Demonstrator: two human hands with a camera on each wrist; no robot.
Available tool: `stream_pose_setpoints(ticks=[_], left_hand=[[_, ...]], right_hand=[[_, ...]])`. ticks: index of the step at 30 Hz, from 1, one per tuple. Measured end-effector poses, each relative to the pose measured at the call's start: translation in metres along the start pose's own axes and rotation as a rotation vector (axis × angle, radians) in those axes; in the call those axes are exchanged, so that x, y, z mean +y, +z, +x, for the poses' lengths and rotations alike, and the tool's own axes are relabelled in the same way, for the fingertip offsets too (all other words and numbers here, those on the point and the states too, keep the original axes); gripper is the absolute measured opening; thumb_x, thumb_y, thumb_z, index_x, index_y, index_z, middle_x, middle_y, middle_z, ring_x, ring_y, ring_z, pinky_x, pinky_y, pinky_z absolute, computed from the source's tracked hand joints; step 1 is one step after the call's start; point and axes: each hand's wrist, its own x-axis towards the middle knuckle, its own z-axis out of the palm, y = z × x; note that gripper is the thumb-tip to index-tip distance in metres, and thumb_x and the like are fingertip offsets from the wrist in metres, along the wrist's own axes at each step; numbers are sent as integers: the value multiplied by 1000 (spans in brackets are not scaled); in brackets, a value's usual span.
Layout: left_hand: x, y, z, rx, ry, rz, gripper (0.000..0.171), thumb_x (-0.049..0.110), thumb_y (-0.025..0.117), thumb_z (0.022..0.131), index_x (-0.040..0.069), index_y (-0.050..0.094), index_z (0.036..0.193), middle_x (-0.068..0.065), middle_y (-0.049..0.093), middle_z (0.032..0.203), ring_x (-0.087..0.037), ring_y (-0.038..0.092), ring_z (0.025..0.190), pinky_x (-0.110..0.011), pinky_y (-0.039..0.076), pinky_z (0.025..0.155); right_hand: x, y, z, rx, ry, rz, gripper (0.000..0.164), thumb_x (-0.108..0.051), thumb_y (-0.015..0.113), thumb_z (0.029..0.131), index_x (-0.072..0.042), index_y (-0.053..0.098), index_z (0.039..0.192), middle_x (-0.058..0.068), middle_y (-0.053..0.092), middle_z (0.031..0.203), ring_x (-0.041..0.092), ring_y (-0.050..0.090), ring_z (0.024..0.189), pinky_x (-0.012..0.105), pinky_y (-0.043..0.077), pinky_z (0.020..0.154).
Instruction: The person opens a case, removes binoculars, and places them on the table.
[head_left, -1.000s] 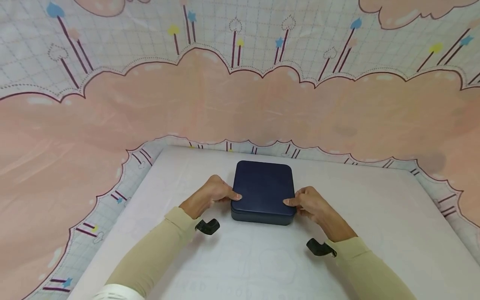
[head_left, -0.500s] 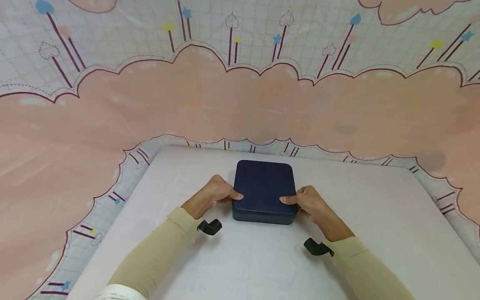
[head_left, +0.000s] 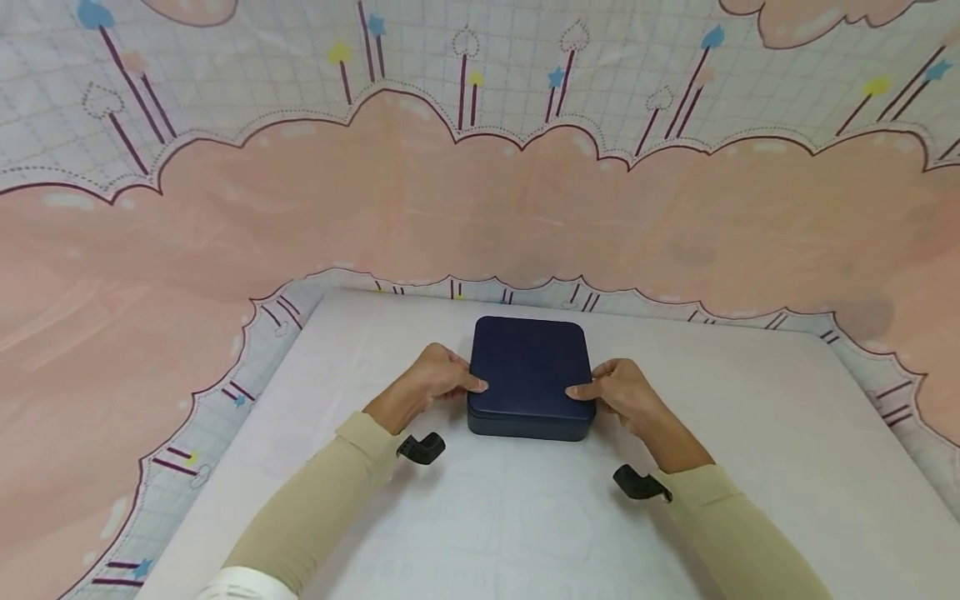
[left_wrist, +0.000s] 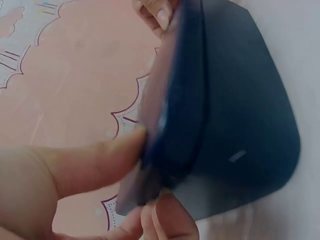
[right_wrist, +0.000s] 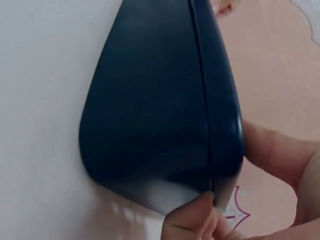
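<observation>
A dark navy box (head_left: pixel 531 367) with rounded corners and a fitted lid (head_left: pixel 528 354) sits toward the back of the white table. Its left edge is held by my left hand (head_left: pixel 441 372), thumb on top of the lid and fingers down the side. On the opposite edge my right hand (head_left: pixel 624 392) holds it the same way. Close up in the left wrist view, my left fingertips are at the seam below the lid, beside the box's plain side wall (left_wrist: pixel 245 110). In the right wrist view the seam looks narrow and even, with my right fingertips (right_wrist: pixel 192 215) against it.
The white table (head_left: pixel 517 517) spreads around the box on all sides. Behind it hangs a peach and white cloth (head_left: pixel 480 200) printed with candles. A black wrist mount (head_left: pixel 422 448) juts from the left sleeve, and another black mount (head_left: pixel 639 483) from the right.
The box and both hands have shifted slightly away from me, toward the back of the table. My right thumb has slid a little toward the lid's right edge over the last half second.
</observation>
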Motion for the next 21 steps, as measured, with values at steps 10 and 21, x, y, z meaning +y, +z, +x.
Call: stream_pose_setpoints(ticks=[10, 21], left_hand=[[8, 11, -3, 95, -37, 53, 46, 1, 91, 76, -3, 60, 110, -9, 59, 99, -20, 54, 78, -31, 48, 69], [13, 15, 2, 88, -41, 110, 36, 0, 88, 79, -7, 63, 105, -7, 55, 83, -19, 47, 67, -31, 35, 58]], right_hand=[[-4, 5, 6, 6, -4, 21, 48, -4, 88, 79, -10, 43, 65, -3, 36, 59, 13, 34, 53, 27, 31, 52], [-10, 4, 13, -63, 25, 62, 45, 4, 85, 79, -10, 46, 63, 2, 49, 80, 15, 46, 63, 27, 42, 58]])
